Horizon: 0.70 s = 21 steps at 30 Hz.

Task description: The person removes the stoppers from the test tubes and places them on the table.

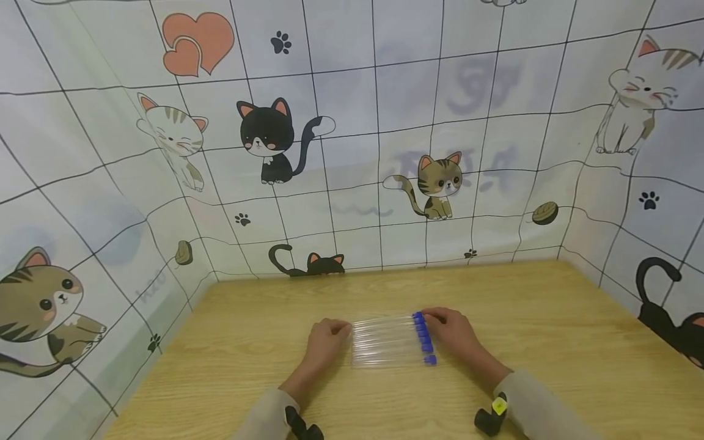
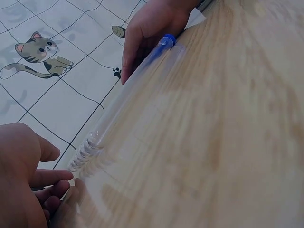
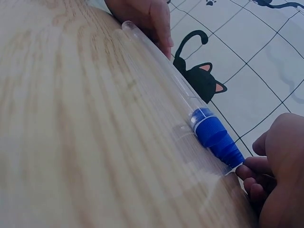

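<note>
Several clear test tubes (image 1: 385,345) with blue caps (image 1: 423,336) lie side by side in a row on the wooden table. Their rounded ends point left, the caps right. The nearest tube's cap sits slightly apart from the others. At the row's far left corner, my left hand (image 1: 326,343) has its fingertips right at the rounded ends; thumb and index finger are parted in the left wrist view. My right hand (image 1: 453,330) rests its fingertips against the far caps, thumb held off them in the right wrist view. Neither hand wraps round a tube.
The light wooden table (image 1: 247,342) runs back to a white sheet (image 1: 352,201) printed with cats and grid lines, which also hangs along both sides. Each sleeved wrist wears a black camera mount (image 1: 491,418).
</note>
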Available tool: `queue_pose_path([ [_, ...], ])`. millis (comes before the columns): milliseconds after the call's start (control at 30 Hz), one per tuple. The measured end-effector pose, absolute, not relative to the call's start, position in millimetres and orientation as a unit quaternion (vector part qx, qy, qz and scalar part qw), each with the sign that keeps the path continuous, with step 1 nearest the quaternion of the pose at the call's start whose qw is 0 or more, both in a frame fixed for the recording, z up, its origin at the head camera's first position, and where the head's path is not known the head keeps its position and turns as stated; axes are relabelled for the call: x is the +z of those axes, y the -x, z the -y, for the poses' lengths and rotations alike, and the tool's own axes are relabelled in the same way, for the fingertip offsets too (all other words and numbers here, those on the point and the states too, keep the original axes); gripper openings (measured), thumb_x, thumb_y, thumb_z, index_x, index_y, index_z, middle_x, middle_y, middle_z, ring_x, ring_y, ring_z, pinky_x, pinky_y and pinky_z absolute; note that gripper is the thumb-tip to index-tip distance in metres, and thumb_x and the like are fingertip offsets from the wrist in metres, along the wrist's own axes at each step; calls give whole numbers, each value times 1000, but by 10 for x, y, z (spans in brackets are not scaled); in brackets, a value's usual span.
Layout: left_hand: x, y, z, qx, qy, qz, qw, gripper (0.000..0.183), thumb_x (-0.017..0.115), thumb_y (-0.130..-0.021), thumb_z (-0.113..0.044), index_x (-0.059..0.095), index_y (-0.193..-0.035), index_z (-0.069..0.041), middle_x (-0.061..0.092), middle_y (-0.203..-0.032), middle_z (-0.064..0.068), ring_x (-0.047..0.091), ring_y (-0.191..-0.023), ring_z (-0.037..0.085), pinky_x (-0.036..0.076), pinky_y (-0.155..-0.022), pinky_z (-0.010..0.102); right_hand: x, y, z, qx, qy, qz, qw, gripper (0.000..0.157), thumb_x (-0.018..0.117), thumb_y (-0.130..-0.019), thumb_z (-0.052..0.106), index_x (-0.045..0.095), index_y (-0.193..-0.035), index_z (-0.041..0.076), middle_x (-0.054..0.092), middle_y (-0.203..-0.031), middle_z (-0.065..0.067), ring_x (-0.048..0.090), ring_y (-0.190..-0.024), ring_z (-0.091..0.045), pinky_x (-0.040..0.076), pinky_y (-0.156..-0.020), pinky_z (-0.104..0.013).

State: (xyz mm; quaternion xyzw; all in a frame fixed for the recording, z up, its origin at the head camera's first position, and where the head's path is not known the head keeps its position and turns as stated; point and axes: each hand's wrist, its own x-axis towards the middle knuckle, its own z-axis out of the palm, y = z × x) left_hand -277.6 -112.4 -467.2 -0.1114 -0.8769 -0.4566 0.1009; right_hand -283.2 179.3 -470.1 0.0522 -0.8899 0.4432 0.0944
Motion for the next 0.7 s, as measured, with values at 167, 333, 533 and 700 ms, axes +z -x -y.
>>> queue_pose_path([
  [167, -4670, 2772, 1129, -463, 112, 875, 91, 22, 59, -95, -18, 72, -103, -2, 66, -102, 9, 57, -104, 32, 43, -89, 49, -4705, 2841, -1795, 446, -49, 890, 88, 30, 53, -99, 21, 66, -120, 4, 63, -120, -15, 51, -119, -38, 39, -97, -52],
  [333, -4688, 2779, 1145, -484, 124, 862, 80, 24, 58, -96, -17, 70, -106, 1, 68, -106, 13, 59, -107, 34, 45, -90, 49, -4680, 2815, -1777, 466, -46, 878, 94, 29, 54, -99, 20, 66, -118, 3, 63, -119, -16, 52, -118, -37, 40, -96, -51],
  [533, -4682, 2773, 1136, -512, 122, 847, 68, 28, 58, -96, -19, 67, -113, 2, 66, -112, 13, 60, -104, 30, 48, -84, 44, -4634, 2778, -1738, 508, -22, 855, 98, 28, 53, -99, 19, 67, -117, 3, 65, -117, -13, 58, -111, -32, 46, -91, -45],
  [700, -4670, 2771, 1141, -531, 121, 836, 63, 32, 58, -97, -22, 65, -119, 1, 63, -117, 14, 56, -97, 24, 45, -77, 36, -4628, 2800, -1733, 530, -16, 842, 101, 27, 54, -99, 19, 67, -118, 4, 65, -117, -12, 59, -109, -29, 48, -87, -40],
])
